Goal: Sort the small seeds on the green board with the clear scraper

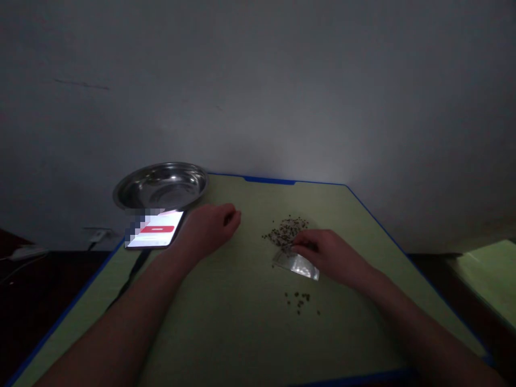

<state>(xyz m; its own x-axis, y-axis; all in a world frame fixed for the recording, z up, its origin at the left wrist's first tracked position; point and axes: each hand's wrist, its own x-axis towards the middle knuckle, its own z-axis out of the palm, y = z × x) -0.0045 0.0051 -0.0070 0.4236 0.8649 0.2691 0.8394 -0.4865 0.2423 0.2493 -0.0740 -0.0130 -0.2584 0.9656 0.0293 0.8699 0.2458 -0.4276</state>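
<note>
My right hand [322, 250] is closed in a pinch, its fingertips at the near right edge of a pile of small dark seed-like grains [287, 230]. Whatever lies between those fingertips is hidden. Under the hand and the near side of the pile is a shiny, clear plastic sheet or bag [299, 265]. Closer to me, several loose dark grains [301, 302] are scattered on the tabletop. My left hand [213, 223] rests on the table to the left of the pile, fingers curled into a loose fist, with nothing visible in it.
A shiny steel basin [161, 185] stands at the table's back left corner. In front of it lies a phone [159, 230] with its screen lit, and a dark strap [135, 271] runs beside my left forearm. The pale green table [226, 322] has blue edging; a wall rises behind it.
</note>
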